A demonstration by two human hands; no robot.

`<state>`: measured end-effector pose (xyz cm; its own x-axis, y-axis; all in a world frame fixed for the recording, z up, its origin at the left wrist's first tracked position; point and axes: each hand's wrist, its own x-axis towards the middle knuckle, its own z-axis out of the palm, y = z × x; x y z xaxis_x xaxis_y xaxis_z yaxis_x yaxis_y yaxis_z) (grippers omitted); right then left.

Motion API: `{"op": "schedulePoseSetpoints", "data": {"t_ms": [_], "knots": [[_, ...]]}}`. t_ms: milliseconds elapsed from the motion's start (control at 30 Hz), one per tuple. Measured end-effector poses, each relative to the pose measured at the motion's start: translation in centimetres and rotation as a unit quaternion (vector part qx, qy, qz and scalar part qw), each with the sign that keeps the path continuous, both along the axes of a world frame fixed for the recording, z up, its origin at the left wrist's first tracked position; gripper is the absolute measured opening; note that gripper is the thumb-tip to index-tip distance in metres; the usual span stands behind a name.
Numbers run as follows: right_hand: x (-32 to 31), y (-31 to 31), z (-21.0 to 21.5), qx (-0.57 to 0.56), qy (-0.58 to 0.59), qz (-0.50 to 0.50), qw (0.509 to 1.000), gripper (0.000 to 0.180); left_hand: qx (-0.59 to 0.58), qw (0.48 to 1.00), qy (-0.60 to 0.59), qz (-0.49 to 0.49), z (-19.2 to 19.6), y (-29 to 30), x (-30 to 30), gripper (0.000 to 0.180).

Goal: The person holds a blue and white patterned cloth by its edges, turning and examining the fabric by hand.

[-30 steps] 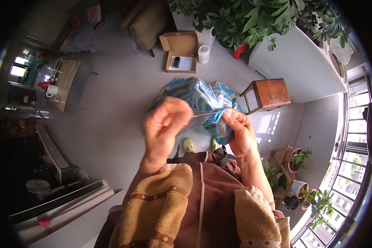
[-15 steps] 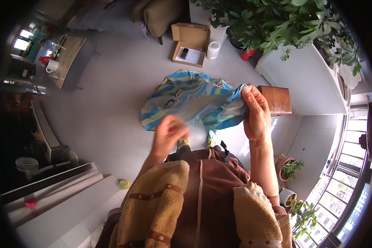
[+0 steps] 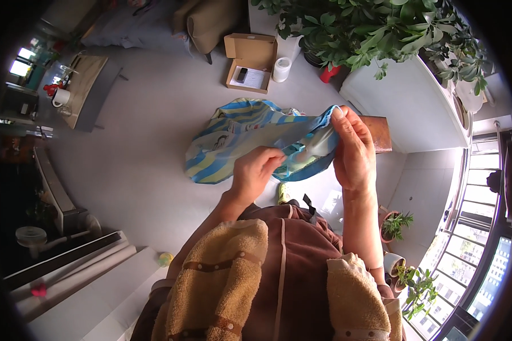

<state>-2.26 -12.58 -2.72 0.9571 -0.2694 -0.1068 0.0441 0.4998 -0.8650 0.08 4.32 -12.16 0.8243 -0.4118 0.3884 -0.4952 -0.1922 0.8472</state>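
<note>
A large blue, pale-yellow and grey striped cloth cover with printed cartoon faces hangs in front of me, its mouth gaping toward the right. Its gathered rim is pinched high up between the thumb and fingers of my right hand. My left hand is closed at the lower side of the opening, thumb and fingertips on the near edge of the fabric. Between the two hands the paler inside of the cover shows, with some turquoise cloth in it. The far end of the cover sags to the left.
Beyond the cover lie an open cardboard box and a white canister. A wooden box stands behind my right hand, beside a white cabinet. Leafy plants overhang the far right. A low table is at left.
My left hand has moved right and up, from beside the cover to its near edge, and closed there. My right hand keeps hold of the rim. The view has shifted slightly.
</note>
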Motion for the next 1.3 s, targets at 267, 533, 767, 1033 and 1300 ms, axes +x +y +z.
{"op": "schedulePoseSetpoints", "data": {"t_ms": [267, 533, 767, 1033, 1300], "knots": [[0.1, -1.6, 0.4, 0.039, -0.001, -0.003, 0.999, 0.013, 0.328, 0.853, 0.405, -0.036, -11.3, 24.4, -8.0, 0.012], [2.4, 1.6, 2.5, -0.038, -0.007, 0.011, 0.999, 0.016, 0.255, 0.95, 0.108, 0.145, -7.9, 21.6, -6.1, 0.04], [3.9, -0.5, 4.4, -0.03, -0.1, 0.052, 0.993, 0.02, 0.05, 0.967, 0.005, 0.249, -10.1, 3.7, 2.5, 0.028], [2.6, -11.2, 1.3, -0.065, -0.089, -0.209, 0.972, 0.02, -0.19, 0.916, 0.344, -0.084, 0.6, 11.0, 5.7, 0.01], [2.4, -11.3, -3.7, -0.061, -0.026, -0.273, 0.96, 0.016, -0.175, 0.942, 0.275, -0.077, 8.1, 10.1, 6.6, 0.012]]}}
